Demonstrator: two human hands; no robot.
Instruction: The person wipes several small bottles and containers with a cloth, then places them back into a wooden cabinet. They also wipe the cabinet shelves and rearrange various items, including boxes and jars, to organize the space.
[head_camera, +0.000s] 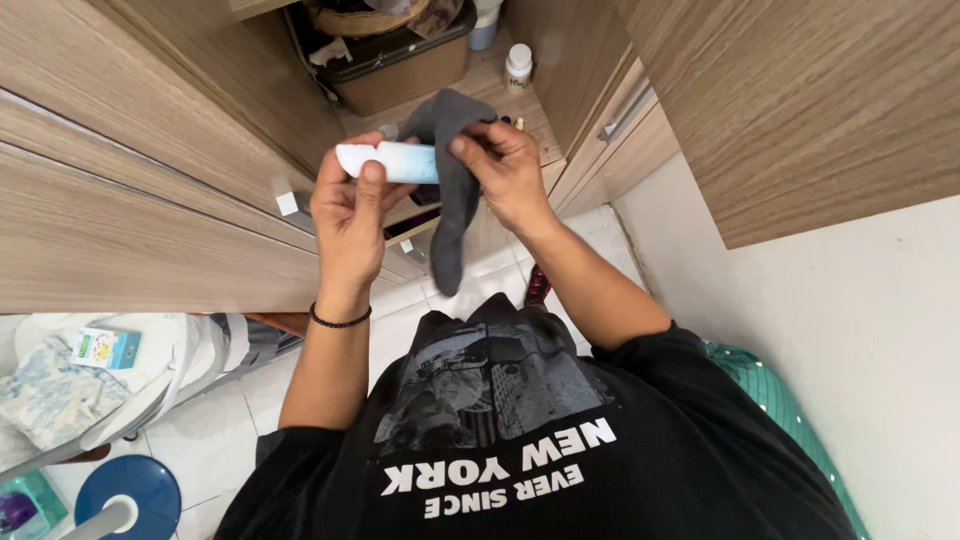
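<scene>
Left hand (350, 215) pinching smooth white-and-pale-blue plastic tube (388, 161), held level at chest height before open wooden cabinet (150, 150). Right hand (505, 170) gripping soft dark grey cloth (452, 180), draped over tube end, limp tail hanging down.

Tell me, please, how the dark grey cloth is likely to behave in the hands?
The dark grey cloth looks floppy: it hangs limp below the right hand. Probably light, pinched by fingertips alone. It seems to drape readily over the white-and-blue tube in the left hand.
</scene>
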